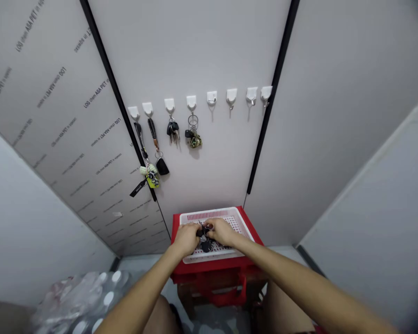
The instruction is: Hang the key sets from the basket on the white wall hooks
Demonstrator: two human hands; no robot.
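Head view: your left hand (187,239) and right hand (222,232) both pinch the dark keys (206,246) in the white basket (235,213), which rests on a red cover (216,266); on the wall beyond, the four left hooks (191,100) of eight bear hung sets (173,130), so the work looks about half done, the basket's keys still unhung

Dim, soft light casts faint shadows below the hooks (231,94); right corners darken.

"ASA PET" printed repeatedly on left wall panel (61,109).
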